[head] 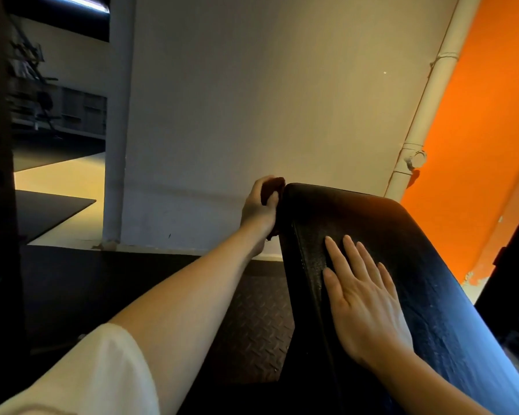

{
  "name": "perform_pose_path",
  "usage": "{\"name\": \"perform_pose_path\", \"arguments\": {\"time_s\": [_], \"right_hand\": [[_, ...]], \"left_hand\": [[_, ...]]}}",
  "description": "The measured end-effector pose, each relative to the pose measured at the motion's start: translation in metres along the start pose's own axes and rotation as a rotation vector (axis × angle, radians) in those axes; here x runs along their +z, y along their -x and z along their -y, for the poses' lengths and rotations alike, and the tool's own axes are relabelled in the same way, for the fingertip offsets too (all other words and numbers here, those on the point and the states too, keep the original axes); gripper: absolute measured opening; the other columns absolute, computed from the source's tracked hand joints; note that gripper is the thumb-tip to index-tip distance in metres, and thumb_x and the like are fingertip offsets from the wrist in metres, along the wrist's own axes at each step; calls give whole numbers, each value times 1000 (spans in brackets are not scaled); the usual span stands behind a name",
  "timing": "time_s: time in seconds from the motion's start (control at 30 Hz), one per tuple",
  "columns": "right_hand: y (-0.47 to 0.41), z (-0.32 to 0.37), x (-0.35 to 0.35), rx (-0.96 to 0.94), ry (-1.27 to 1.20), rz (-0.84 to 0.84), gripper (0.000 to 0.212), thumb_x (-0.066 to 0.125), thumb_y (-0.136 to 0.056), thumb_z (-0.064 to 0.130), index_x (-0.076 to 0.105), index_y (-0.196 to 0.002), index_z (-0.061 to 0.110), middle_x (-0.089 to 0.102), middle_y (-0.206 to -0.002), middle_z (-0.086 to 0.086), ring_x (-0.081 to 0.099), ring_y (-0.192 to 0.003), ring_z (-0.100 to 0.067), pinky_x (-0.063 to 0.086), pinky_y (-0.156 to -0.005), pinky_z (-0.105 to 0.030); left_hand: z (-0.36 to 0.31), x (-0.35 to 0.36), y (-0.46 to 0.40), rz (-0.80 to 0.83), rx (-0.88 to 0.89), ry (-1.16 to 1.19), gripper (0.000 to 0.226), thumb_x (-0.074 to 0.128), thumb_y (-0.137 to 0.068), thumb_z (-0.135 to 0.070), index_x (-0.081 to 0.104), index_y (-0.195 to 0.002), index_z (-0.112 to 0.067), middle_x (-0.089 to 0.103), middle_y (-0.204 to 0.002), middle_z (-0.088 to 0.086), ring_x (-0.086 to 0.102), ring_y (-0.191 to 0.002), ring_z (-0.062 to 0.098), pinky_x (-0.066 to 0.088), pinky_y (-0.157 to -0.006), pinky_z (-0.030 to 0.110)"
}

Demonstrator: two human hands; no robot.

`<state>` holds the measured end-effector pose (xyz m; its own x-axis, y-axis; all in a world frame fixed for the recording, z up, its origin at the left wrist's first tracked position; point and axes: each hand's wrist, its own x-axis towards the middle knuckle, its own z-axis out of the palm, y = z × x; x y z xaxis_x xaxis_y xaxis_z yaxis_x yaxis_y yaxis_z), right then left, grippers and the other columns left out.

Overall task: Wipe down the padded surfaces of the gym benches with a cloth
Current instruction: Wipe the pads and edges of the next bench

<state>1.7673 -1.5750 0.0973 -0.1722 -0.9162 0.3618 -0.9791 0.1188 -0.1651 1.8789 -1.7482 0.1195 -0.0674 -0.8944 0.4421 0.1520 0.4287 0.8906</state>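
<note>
Head view: left hand (259,205) curls its fingers (272,199) around a dark brown crumpled cloth (271,187), pressed to the black padded bench's (357,223) upper-left edge at 12 o'clock. Right hand (363,298) lies flat on the padding, fingers straight, slightly spread, at 4 o'clock.

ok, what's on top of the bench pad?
The right hand lies flat on the bench pad, fingers straight. The left hand grips a dark cloth at the pad's top left edge. The pad under the palm is hidden.
</note>
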Motion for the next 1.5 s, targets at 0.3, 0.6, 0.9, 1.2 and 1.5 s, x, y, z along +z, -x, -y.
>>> {"name": "perform_pose_path", "arguments": {"time_s": [0.3, 0.6, 0.9, 1.2, 1.5], "right_hand": [[-1, -3, 5, -21, 4, -47, 60, -13, -88, 59, -13, -147, 47, -23, -156, 18, -29, -140, -2, -13, -120, -34], [0, -4, 4, -26, -12, -25, 63, -6, -87, 58, -12, -148, 46, -21, -156, 17, -27, -141, -2, -12, -120, -34], [-1, -4, 4, -22, -3, -23, 65, -8, -84, 60, -12, -148, 47, -22, -156, 18, -27, -141, -3, -12, -120, -35], [-10, -10, 11, -13, 36, -22, 52, 8, -101, 50, -10, -150, 43, -20, -158, 11, -24, -143, -8, -14, -117, -35], [92, -13, 12, -118, 1, 34, 59, -5, -95, 59, -16, -149, 38, -28, -154, 17, -32, -138, 1, -18, -114, -23]], "left_hand": [[18, -6, 31, -2, 183, -30, 35, 52, -96, -7, 53, -123, -28, 55, -118, -16, 51, -110, -6, 43, -92, 14], [17, -35, 115, 271, 261, -116, 38, 69, -86, -7, 58, -109, -35, 61, -112, -19, 55, -112, 0, 47, -93, 17], [-19, -2, 42, 35, 74, 69, 32, 55, -96, -15, 55, -124, -30, 56, -125, -7, 49, -120, 11, 39, -96, 24], [-5, 3, 137, 63, 134, -49, 35, 64, -90, -16, 59, -120, -34, 55, -124, -17, 49, -114, -4, 40, -93, 8], [-24, 4, 160, 43, -102, -97, 41, 44, -102, -30, 41, -143, -28, 45, -145, -6, 40, -132, 9, 33, -104, 23]]}}
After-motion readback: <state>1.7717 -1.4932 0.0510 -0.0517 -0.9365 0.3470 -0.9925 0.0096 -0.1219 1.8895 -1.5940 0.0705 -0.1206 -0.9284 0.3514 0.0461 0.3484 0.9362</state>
